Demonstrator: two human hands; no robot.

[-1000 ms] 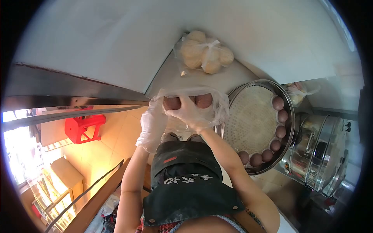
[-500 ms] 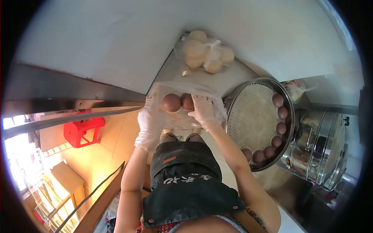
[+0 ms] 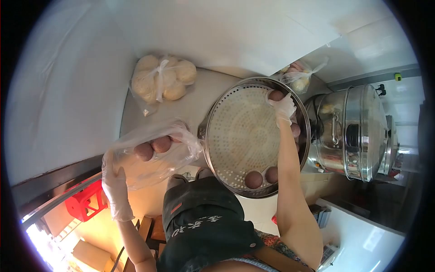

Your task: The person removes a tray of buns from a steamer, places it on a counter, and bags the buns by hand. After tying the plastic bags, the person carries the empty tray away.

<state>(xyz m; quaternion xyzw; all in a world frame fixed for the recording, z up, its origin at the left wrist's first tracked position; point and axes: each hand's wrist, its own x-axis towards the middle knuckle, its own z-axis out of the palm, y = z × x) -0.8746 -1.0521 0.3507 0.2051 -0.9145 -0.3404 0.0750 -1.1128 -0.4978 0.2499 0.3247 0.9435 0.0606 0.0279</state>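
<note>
My gloved left hand grips the edge of a clear plastic bag that holds brown round buns. My gloved right hand reaches across the round metal steamer tray and holds a brown bun at the tray's far rim. More brown buns line the tray's near and right edge; my arm hides some of them.
A tied bag of pale buns lies on the counter behind the tray. Another small bag sits by the wall. A stacked steel steamer pot stands to the right. A red stool is on the floor below left.
My right hand left the bag with a bun and reached to the tray's far rim. My left hand now holds the bag alone, lower and to the left. My view turned right.
</note>
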